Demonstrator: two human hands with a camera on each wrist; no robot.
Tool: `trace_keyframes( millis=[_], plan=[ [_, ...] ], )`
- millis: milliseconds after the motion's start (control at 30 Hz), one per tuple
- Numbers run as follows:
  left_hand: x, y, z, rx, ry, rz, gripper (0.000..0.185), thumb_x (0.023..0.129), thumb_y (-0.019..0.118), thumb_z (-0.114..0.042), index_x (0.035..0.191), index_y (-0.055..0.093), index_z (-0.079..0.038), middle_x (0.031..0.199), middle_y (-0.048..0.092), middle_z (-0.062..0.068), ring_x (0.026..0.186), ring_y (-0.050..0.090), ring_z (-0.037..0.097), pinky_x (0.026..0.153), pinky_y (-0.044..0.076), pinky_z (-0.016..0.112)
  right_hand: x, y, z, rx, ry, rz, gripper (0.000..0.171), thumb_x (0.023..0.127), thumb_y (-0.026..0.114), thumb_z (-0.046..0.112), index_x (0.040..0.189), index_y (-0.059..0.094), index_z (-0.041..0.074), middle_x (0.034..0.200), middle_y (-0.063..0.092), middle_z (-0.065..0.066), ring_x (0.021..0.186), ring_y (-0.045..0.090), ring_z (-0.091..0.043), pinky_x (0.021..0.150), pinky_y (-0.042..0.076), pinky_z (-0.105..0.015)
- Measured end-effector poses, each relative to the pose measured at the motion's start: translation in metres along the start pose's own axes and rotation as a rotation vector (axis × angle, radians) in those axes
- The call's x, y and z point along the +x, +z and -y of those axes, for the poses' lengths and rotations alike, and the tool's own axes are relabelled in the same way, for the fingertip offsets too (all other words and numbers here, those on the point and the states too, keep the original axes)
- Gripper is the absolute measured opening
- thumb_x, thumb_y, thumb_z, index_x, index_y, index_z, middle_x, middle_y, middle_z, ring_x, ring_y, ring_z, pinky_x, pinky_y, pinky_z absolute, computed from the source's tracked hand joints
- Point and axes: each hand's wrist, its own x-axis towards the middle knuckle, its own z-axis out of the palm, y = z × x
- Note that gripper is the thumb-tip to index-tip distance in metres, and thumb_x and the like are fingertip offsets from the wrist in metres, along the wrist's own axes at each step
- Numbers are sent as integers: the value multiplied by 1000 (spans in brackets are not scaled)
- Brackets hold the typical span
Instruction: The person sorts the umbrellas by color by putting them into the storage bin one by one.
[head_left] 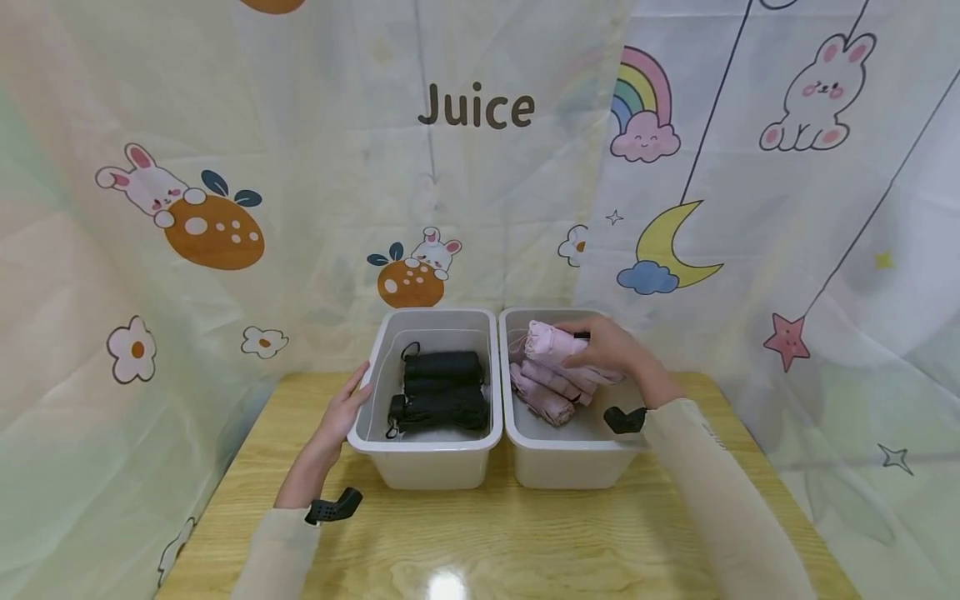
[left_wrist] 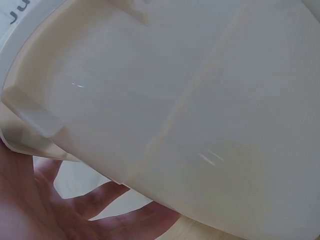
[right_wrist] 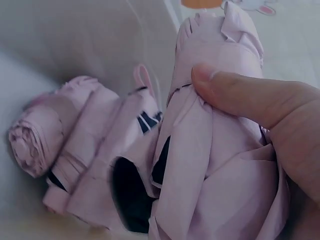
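1. The right hand (head_left: 607, 350) is curled round a pink folded umbrella (head_left: 551, 343); in the right wrist view the thumb (right_wrist: 235, 95) is seen pressed on the pink fabric (right_wrist: 210, 165), so the umbrella is gripped.
2. This umbrella is held inside the right bin (head_left: 558, 467), just above two other pink umbrellas (head_left: 547, 392), which are laid at the bottom of that bin. In the right wrist view these are seen at 9 o'clock from the held one (right_wrist: 65, 150), with dark straps between the folds.
3. The left hand (head_left: 341, 412) is laid flat against the outer left wall of the left bin (head_left: 427, 467), with the fingers straight and relaxed. In the left wrist view the spread fingers (left_wrist: 100, 200) are seen beneath the white wall of the bin (left_wrist: 175, 100); nothing is gripped.
4. Two black folded umbrellas (head_left: 442, 387) are laid inside the left bin, one behind the other.
5. The two bins are placed side by side, touching, at the far middle of the wooden counter (head_left: 487, 542). The right bin is at 3 o'clock from the left one.
6. A black device is worn on each wrist (head_left: 333, 507), and light sleeves (head_left: 720, 492) are seen on both arms.
7. At 12 o'clock, behind the counter, a printed curtain (head_left: 472, 167) is hung, with the word "Juice", rabbits, a rainbow and a moon.
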Motion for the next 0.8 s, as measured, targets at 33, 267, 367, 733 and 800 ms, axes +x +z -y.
trace_keyframes(
  millis=[33, 267, 367, 733, 800],
  plan=[
    [0, 0, 0, -3, 1, 0, 59, 105, 41, -37, 157, 17, -26, 159, 18, 15, 134, 35, 42, 101, 37, 55, 2, 3, 0, 13, -21, 1, 65, 74, 86, 18, 134, 61, 19, 128, 61, -7, 98, 55, -23, 80, 48, -39],
    [0, -1, -1, -11, 1, 1, 58, 105, 41, -35, 157, 17, -25, 159, 17, 15, 134, 34, 42, 101, 37, 55, 11, 23, 0, -48, -92, -11, 67, 69, 90, 21, 130, 64, 14, 103, 71, -11, 83, 53, -18, 68, 42, -32],
    [0, -1, -1, -13, -5, -1, 58, 105, 41, -35, 157, 18, -26, 159, 17, 14, 134, 34, 42, 100, 37, 55, 16, 30, -3, -71, -53, 21, 69, 71, 89, 24, 134, 62, 17, 110, 69, -12, 91, 56, -19, 73, 44, -33],
    [1, -3, 0, -20, 4, 11, 58, 105, 40, -36, 157, 17, -28, 161, 13, 12, 135, 33, 42, 102, 35, 56, 24, 44, -15, -59, 45, 74, 69, 72, 87, 29, 135, 60, 21, 122, 65, -12, 104, 54, -23, 86, 44, -37],
    [1, -3, -1, -16, 8, 18, 58, 105, 40, -35, 157, 16, -27, 161, 11, 12, 135, 32, 43, 102, 35, 56, 24, 47, -18, -31, 58, 86, 69, 72, 87, 27, 135, 60, 21, 118, 67, -11, 96, 52, -21, 80, 42, -34]
  ],
)
